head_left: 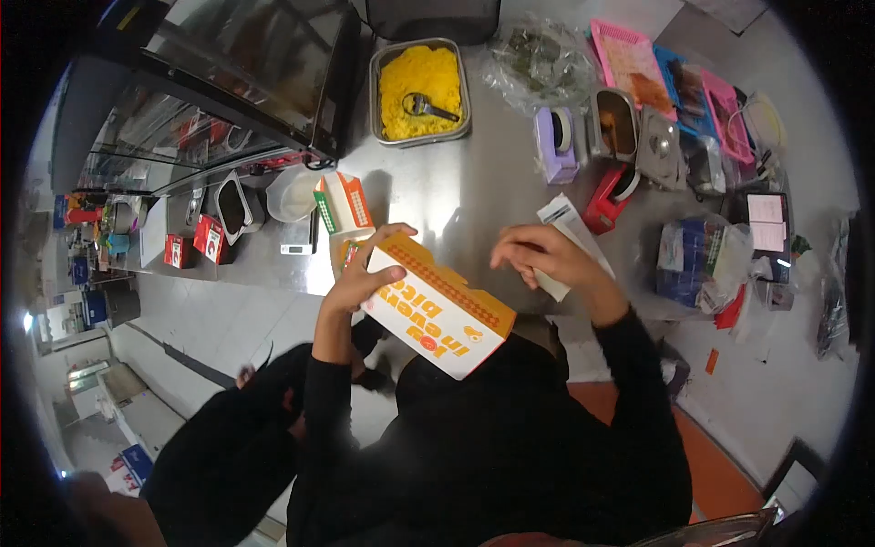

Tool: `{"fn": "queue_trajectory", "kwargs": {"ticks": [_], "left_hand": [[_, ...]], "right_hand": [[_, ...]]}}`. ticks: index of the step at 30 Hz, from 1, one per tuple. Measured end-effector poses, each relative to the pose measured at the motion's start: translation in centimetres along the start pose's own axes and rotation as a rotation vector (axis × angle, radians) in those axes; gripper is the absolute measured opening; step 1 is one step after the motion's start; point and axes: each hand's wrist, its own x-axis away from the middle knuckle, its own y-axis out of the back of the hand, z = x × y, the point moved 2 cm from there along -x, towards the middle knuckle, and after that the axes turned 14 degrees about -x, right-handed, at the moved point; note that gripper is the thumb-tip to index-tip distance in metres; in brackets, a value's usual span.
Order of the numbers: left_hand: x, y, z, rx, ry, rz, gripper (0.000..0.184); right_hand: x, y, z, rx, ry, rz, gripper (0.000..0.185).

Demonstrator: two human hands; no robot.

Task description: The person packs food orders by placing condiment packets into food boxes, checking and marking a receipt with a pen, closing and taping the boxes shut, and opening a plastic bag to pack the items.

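My left hand (360, 278) grips one end of a yellow and white cardboard food box (437, 314), thumb on its printed side. The box is tilted in front of my body, at the counter's near edge; its printing includes "every bite". My right hand (547, 255) is to the right of the box, apart from it, its fingers loosely bent and nothing visible in them. Beneath that hand lies a white paper strip (583, 239) with some print; whether the hand touches it I cannot tell. Beyond my left hand stands an orange, green and white carton (343, 202).
A metal tray of yellow food with a black-handled scoop (428, 107) sits at the back of the steel counter (410, 182). Purple (556, 159) and red (609, 201) tape dispensers stand to the right. A glass display case (246, 73) is at left. Another person (228, 447) is below left.
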Motion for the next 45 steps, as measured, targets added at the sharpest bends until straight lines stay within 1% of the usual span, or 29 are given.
{"fn": "queue_trajectory", "kwargs": {"ticks": [3,6,9,12,13,16,18,21,24,27,29,32,34,35,37,38,40,42,44,45], "left_hand": [[-0.6,-0.3,-0.7,-0.070,0.014,0.118,0.058],[-0.1,-0.8,-1.4,-0.065,0.003,0.079,0.059],[0.7,-0.6,-1.4,-0.078,0.013,0.057,0.060],[1.6,-0.2,-1.2,-0.081,-0.043,0.056,0.059],[2.0,-0.1,-1.1,-0.036,0.000,0.072,0.058],[2.8,0.2,-1.0,-0.107,-0.048,0.037,0.058],[3.2,0.4,-1.1,-0.111,-0.039,0.032,0.059],[3.6,0.7,-1.4,-0.114,-0.052,0.029,0.061],[4.0,1.3,-1.3,-0.135,-0.105,0.059,0.063],[4.5,1.5,-1.1,-0.127,-0.101,0.027,0.064],[4.8,1.5,-0.9,-0.100,-0.087,0.010,0.064],[5.1,1.7,-0.7,-0.055,-0.065,-0.018,0.064],[5.3,2.1,-0.4,-0.018,-0.052,-0.042,0.062],[5.0,2.4,-0.4,-0.067,-0.008,-0.103,0.059],[3.7,2.9,0.1,-0.118,0.082,-0.207,0.053],[2.6,2.9,-0.1,-0.084,0.136,-0.227,0.054],[-0.8,3.5,2.7,-0.247,0.162,-0.236,0.057],[-4.4,2.7,3.7,-0.225,0.205,-0.133,0.061],[-7.2,2.1,4.3,-0.368,0.186,-0.211,0.063],[-8.3,2.2,4.8,-0.406,0.252,-0.347,0.065]], "right_hand": [[-3.9,-0.5,-0.1,0.336,-0.146,0.426,0.023],[-6.0,-1.1,-0.2,0.259,-0.172,0.532,0.021],[-7.0,-2.1,-0.3,0.266,-0.168,0.637,0.022],[-7.9,-3.7,0.1,0.319,-0.223,0.725,0.026],[-8.3,-4.0,0.1,0.362,-0.216,0.738,0.029],[-9.1,-4.5,-0.3,0.488,-0.200,0.766,0.037],[-9.5,-4.9,-0.5,0.570,-0.202,0.780,0.040],[-10.2,-4.9,-2.3,0.591,-0.297,0.770,0.043],[-10.8,-4.8,-5.7,0.313,-0.264,0.792,0.041],[-10.7,-4.9,-9.4,0.030,-0.094,0.744,0.046],[-10.9,-5.4,-12.2,0.053,-0.229,0.702,0.047],[-9.7,-7.2,-11.9,0.130,-0.327,0.659,0.046],[-9.2,-7.3,-11.6,0.193,-0.197,0.566,0.045],[-9.1,-6.0,-12.1,0.219,-0.052,0.482,0.045],[-10.8,-1.5,-13.5,0.070,-0.038,0.235,0.048],[-12.0,1.2,-13.9,-0.101,-0.169,0.067,0.052],[-11.7,3.3,-10.6,-0.127,-0.193,0.154,0.057],[-11.7,3.2,-7.4,0.015,-0.181,0.198,0.063],[-12.1,2.9,-4.9,0.326,-0.121,0.188,0.069],[-12.7,4.6,-4.7,0.281,-0.283,0.141,0.074]]}}
